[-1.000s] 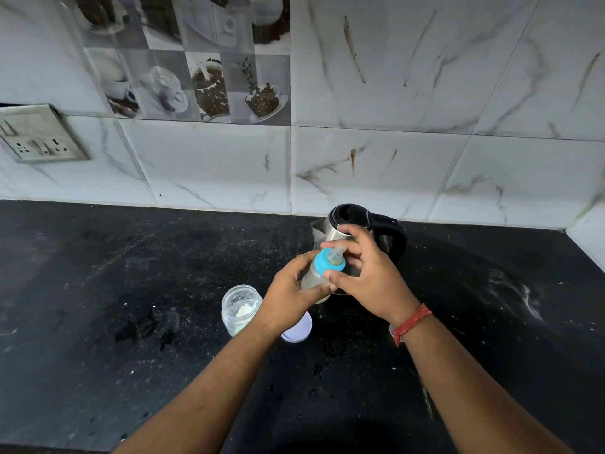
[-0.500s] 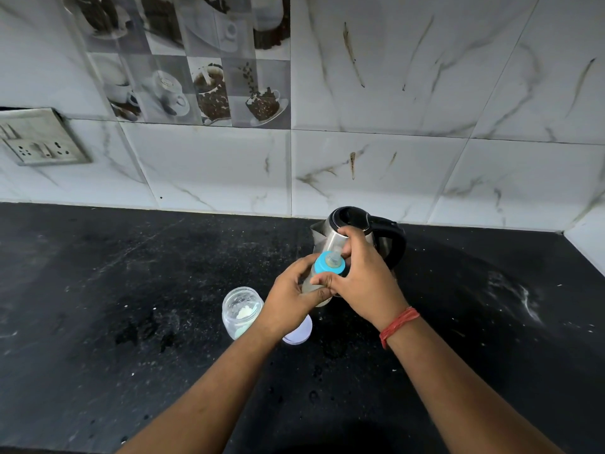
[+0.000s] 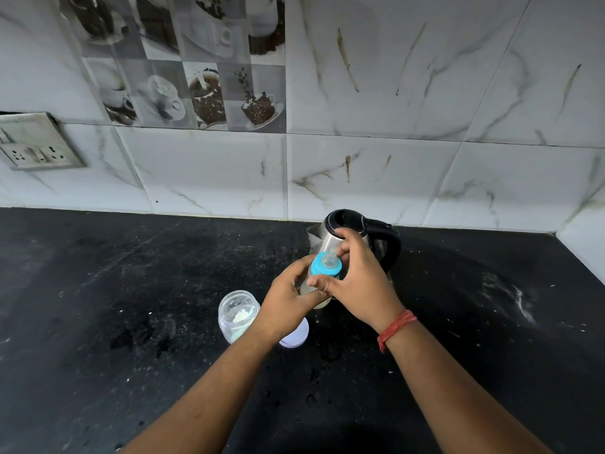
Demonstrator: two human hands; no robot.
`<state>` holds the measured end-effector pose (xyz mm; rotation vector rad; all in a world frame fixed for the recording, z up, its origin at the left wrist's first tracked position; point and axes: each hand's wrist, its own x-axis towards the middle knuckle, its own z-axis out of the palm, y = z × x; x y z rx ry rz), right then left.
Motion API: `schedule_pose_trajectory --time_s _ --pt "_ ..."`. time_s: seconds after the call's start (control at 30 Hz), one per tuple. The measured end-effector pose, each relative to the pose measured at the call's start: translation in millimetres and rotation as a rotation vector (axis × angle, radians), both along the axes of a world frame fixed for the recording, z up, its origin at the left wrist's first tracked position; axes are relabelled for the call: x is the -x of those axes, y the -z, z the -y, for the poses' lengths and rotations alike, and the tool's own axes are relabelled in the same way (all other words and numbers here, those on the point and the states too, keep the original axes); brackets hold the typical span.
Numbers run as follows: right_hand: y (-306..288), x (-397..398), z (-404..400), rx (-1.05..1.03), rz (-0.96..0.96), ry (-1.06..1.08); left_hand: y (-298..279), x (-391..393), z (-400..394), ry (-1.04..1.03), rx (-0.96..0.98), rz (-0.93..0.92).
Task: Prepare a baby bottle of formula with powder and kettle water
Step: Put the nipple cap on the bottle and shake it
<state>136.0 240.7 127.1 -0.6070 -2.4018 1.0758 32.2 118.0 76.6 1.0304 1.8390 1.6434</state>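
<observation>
Black speckled stone counter (image 3: 131, 322) under marble-look wall tiles.
Clear baby bottle with blue collar and teat (image 3: 322, 273) leans teat-up toward the camera before the steel kettle (image 3: 330, 237); left hand (image 3: 288, 303) wraps its body, right hand (image 3: 358, 283) pinches the collar.

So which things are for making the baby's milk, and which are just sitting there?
For the milk:
- baby bottle, held by left hand and right hand
- kettle
- powder jar
- jar lid

Just there:
- wall socket
- coffee-picture tiles
- red wrist thread
</observation>
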Motion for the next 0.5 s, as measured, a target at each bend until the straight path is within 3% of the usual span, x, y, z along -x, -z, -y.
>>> schedule_pose_trajectory --time_s 0.13,0.37,0.5 --pt "4 -9 -11 0.209 -0.105 -0.191 -2 2 1 -0.022 -0.012 0.03" --pt "8 -1 -3 0.029 -0.068 0.001 -3 -5 1 0.01 -0.022 0.043" --pt "2 -11 -14 0.224 -0.093 -0.2 -6 -5 0 -0.009 -0.042 0.063"
